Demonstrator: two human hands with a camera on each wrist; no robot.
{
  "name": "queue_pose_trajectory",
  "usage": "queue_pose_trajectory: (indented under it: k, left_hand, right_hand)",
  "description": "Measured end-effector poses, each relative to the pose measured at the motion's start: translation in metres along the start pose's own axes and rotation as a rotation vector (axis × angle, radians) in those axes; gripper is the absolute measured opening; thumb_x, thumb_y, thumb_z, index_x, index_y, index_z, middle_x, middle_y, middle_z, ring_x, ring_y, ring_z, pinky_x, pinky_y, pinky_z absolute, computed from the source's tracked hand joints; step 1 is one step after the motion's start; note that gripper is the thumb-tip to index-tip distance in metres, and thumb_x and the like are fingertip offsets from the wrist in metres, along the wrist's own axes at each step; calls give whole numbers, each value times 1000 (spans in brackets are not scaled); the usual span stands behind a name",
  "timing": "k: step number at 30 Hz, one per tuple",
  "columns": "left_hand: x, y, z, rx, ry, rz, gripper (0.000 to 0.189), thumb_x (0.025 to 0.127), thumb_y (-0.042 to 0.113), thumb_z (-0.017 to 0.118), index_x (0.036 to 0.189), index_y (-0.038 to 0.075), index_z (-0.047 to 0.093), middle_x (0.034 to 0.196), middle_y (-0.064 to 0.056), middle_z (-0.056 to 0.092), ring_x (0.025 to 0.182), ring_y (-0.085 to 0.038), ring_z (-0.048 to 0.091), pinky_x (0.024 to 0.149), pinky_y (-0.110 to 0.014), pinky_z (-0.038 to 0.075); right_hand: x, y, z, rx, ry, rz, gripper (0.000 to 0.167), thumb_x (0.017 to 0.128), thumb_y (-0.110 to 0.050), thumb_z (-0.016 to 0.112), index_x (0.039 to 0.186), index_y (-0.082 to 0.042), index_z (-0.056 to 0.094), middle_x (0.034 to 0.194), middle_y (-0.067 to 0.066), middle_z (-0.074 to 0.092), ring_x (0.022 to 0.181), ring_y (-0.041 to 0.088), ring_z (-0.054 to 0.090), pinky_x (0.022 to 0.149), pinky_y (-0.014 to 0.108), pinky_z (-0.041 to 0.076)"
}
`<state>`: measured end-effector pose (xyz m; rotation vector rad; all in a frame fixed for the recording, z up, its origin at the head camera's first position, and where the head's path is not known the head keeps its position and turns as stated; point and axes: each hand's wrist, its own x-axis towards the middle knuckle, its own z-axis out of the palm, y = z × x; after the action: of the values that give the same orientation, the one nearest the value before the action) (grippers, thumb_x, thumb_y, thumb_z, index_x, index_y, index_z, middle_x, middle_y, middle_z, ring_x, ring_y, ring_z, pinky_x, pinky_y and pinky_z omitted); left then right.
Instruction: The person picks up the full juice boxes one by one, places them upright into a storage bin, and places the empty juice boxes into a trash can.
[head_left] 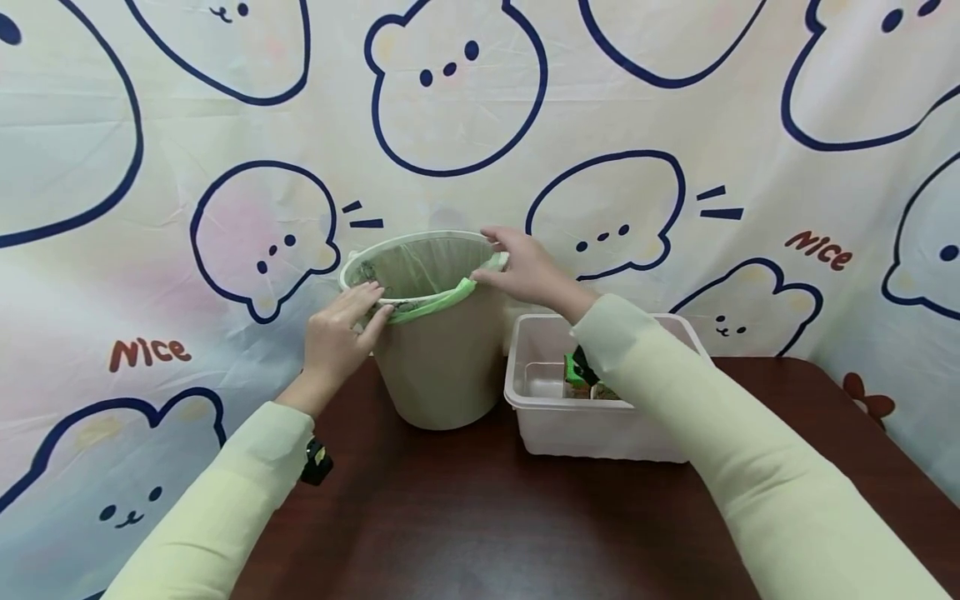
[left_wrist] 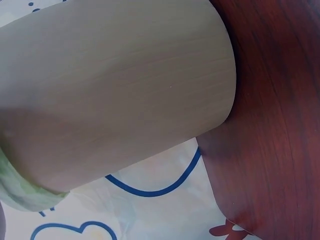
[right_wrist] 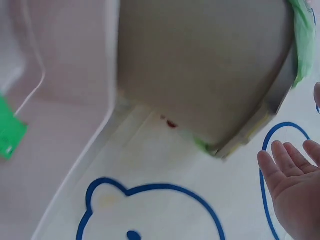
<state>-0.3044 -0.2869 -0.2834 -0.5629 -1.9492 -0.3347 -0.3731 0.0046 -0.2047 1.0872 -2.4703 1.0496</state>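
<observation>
A beige trash can stands upright on the table, with a light rim. A thin translucent green garbage bag lines it and folds over the front of the rim. My left hand touches the rim's left front, its fingers fairly straight on top and its thumb against the outside. At the right side of the rim my right hand has thumb and fingers spread around the bag's edge. The right wrist view shows these fingers extended and apart. In the left wrist view the can's side fills most of the picture.
Right of the can sits a whitish plastic tub, partly behind my right forearm. Inside it lies a green-topped item, mostly hidden. A dark reddish-brown table carries both. A cloth with cartoon faces hangs behind.
</observation>
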Motion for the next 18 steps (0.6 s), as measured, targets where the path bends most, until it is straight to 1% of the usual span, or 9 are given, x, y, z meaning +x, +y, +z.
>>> queue_pose_trajectory:
  k: [4, 10, 14, 18]
  left_hand:
    - [0, 0, -1, 13, -1, 23, 33, 87, 18, 73, 115, 0, 71, 116, -15, 67, 108, -31, 64, 93, -49, 48]
    - [3, 1, -1, 9, 23, 41, 37, 85, 16, 73, 118, -1, 69, 116, -17, 67, 107, -33, 64, 90, -50, 50]
    - [9, 5, -3, -12, 11, 49, 38, 86, 16, 71, 120, 0, 68, 119, -15, 66, 109, -32, 63, 92, -49, 49]
    - [18, 15, -4, -33, 5, 67, 38, 86, 18, 69, 120, 1, 68, 120, -14, 66, 110, -30, 63, 93, -48, 49]
  right_hand:
    - [-18, 12, -10, -27, 10, -9, 64, 90, -26, 72, 143, -5, 44, 142, 11, 49, 126, 27, 49, 102, 40, 42]
    - [-48, 27, -28, -57, -42, 5, 68, 92, -28, 69, 146, -2, 38, 146, 14, 43, 131, 29, 44, 104, 44, 40]
    - [-66, 36, -39, -90, -50, 14, 70, 92, -31, 68, 147, -2, 37, 146, 16, 44, 131, 31, 44, 105, 47, 39]
    - [-83, 46, -47, -141, -39, 1, 69, 92, -32, 68, 146, -2, 39, 143, 17, 46, 129, 32, 45, 104, 48, 39]
